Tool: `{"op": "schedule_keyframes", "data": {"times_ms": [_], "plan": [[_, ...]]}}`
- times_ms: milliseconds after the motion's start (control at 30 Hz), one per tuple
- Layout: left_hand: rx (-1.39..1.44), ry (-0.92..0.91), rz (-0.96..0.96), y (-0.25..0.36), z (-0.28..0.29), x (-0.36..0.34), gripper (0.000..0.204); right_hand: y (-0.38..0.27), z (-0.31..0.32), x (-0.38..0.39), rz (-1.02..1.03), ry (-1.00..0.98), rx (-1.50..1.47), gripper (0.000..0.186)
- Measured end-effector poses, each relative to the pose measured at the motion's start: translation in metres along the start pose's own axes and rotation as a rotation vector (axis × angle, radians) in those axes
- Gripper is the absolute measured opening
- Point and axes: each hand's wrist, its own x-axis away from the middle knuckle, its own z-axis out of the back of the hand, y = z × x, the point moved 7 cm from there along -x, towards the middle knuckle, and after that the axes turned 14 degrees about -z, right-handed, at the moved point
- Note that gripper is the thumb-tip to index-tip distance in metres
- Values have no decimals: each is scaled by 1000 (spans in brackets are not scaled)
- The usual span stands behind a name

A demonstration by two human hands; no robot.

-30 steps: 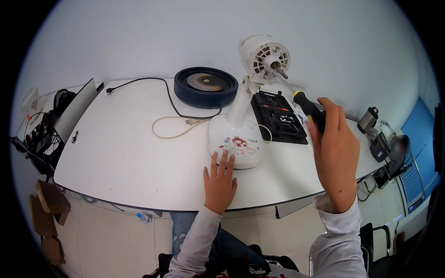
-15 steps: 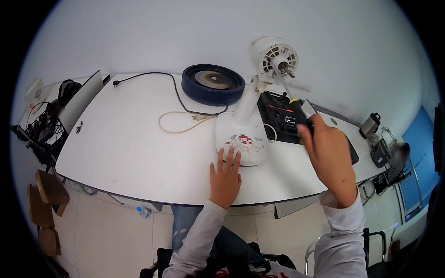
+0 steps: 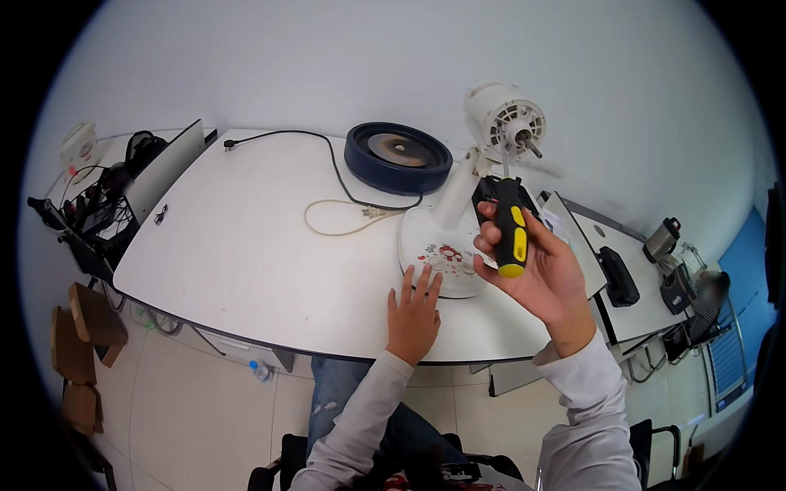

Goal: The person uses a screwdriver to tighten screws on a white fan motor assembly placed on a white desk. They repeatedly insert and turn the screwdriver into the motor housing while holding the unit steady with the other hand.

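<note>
A white electric fan, stripped of its cage and blades, stands on the table with its motor head [image 3: 509, 123] facing me and its shaft exposed. My left hand [image 3: 413, 319] rests at the front edge of the printed fan base [image 3: 422, 237], fingers spread and holding nothing. In my right hand [image 3: 548, 274] is a screwdriver [image 3: 513, 233] with a black and yellow handle, gripped by thumb and fingers. Its shaft points up to the lower front of the motor housing; whether the tip sits in a screw I cannot tell.
An open black tool case [image 3: 486, 191] lies behind my right hand, mostly hidden. A round dark blue appliance [image 3: 399, 180] sits left of the fan, near a pale cord [image 3: 315, 231] and a black cord [image 3: 327, 141]. Further right lies a black case [image 3: 619, 278].
My right hand has moved left and turned palm up, bringing the screwdriver to an upright angle below the motor. My left hand stays at the base. The whole view has shifted slightly.
</note>
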Motion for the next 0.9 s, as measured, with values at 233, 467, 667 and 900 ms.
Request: {"op": "schedule_keyframes", "data": {"times_ms": [233, 467, 667, 900], "plan": [[5, 19, -17, 2, 0, 2, 72, -9, 31, 24, -120, 188, -242, 24], [-15, 10, -14, 1, -1, 1, 72, -31, 65, 50, 2, 500, -217, 22], [-18, 7, -16, 1, -1, 0, 72, -19, 53, 44, -107, 301, -289, 31], [22, 22, -7, 3, 1, 1, 66, -32, 59, 44, 42, 422, -234, 24]]}}
